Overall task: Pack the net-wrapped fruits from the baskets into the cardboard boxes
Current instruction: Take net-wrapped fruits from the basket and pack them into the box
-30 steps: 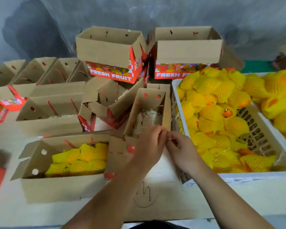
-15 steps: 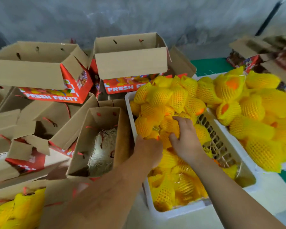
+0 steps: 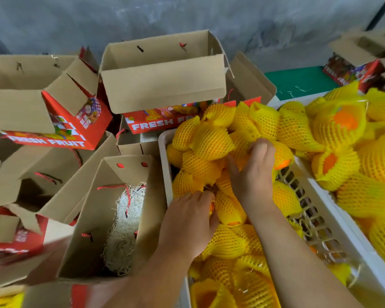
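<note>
A white slatted basket [image 3: 320, 221] on the right is heaped with oranges in yellow foam nets [image 3: 209, 141]. Both my hands are down in that heap. My left hand [image 3: 187, 223] curls its fingers round a netted orange [image 3: 228, 210] near the basket's left wall. My right hand [image 3: 252, 174] reaches further in and grips another netted orange [image 3: 281, 155], its fingers bent over the top. Just left of the basket stands an open cardboard box [image 3: 93, 218] lined with pale shredded paper [image 3: 125, 227] and holding no fruit.
A second white basket [image 3: 365, 270] of netted oranges sits at the far right. Open red-and-brown "FRESH FRUIT" boxes [image 3: 160, 85] crowd the back and left, some stacked. A box with yellow netted fruit [image 3: 7, 300] shows at the bottom left corner. A grey wall is behind.
A second ago my hands were together at the lined box's front edge. They moved right into the basket, and each now grips a netted orange; the view has swung right and closer.
</note>
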The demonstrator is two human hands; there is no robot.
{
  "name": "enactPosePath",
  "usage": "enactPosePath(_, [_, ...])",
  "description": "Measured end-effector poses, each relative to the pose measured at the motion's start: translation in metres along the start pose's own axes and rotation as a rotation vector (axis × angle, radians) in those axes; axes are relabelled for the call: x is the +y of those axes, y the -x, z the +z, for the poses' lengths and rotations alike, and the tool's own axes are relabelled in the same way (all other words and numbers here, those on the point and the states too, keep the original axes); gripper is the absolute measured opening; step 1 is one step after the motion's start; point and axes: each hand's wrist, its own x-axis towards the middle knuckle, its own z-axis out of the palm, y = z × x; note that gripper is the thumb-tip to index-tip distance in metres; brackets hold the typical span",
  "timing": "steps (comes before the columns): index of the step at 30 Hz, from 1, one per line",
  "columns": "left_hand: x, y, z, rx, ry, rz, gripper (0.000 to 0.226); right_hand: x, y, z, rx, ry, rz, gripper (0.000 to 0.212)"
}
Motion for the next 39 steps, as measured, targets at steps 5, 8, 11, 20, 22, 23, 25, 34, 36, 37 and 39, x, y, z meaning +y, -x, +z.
enactPosePath(5, [0.001, -0.001, -0.002, 0.002, -0.01, -0.005, 0.043, 0.0, -0.013, -0.015, -0.173, -0.028, 0.065, 0.098])
enactPosePath(8, [0.001, -0.001, -0.003, 0.011, 0.02, -0.012, 0.065, 0.0, -0.009, -0.023, -0.276, 0.101, 0.018, 0.089])
enactPosePath(11, [0.001, 0.0, -0.004, 0.049, 0.029, -0.02, 0.079, 0.0, -0.005, -0.03, -0.432, 0.095, 0.043, 0.079])
enactPosePath(20, [0.002, -0.001, -0.007, -0.066, 0.019, -0.091, 0.098, -0.004, 0.001, -0.046, -1.157, -0.12, 0.067, 0.063])
enactPosePath(22, [0.002, 0.0, -0.007, -0.004, 0.047, -0.077, 0.082, -0.006, 0.0, -0.047, -1.197, -0.239, 0.138, 0.06])
enactPosePath(23, [0.002, 0.0, -0.007, 0.036, 0.039, -0.066, 0.079, -0.007, -0.001, -0.048, -1.192, -0.29, 0.175, 0.06])
enactPosePath(25, [0.003, 0.001, -0.006, 0.117, 0.022, -0.057, 0.082, -0.007, -0.005, -0.051, -1.161, -0.36, 0.221, 0.063])
enactPosePath(34, [0.003, 0.002, -0.006, 0.17, 0.118, -0.117, 0.084, -0.017, 0.0, -0.041, -0.915, -0.543, 0.617, 0.076])
enactPosePath(36, [0.003, 0.003, -0.006, 0.188, 0.14, -0.095, 0.084, -0.023, 0.005, -0.032, -0.839, -0.542, 0.669, 0.077])
enactPosePath(37, [0.004, 0.003, -0.006, 0.181, 0.147, -0.084, 0.083, -0.026, 0.007, -0.028, -0.783, -0.539, 0.689, 0.074])
enactPosePath(39, [0.003, 0.003, -0.007, 0.159, 0.148, -0.071, 0.082, -0.026, 0.01, -0.022, -0.663, -0.543, 0.719, 0.073])
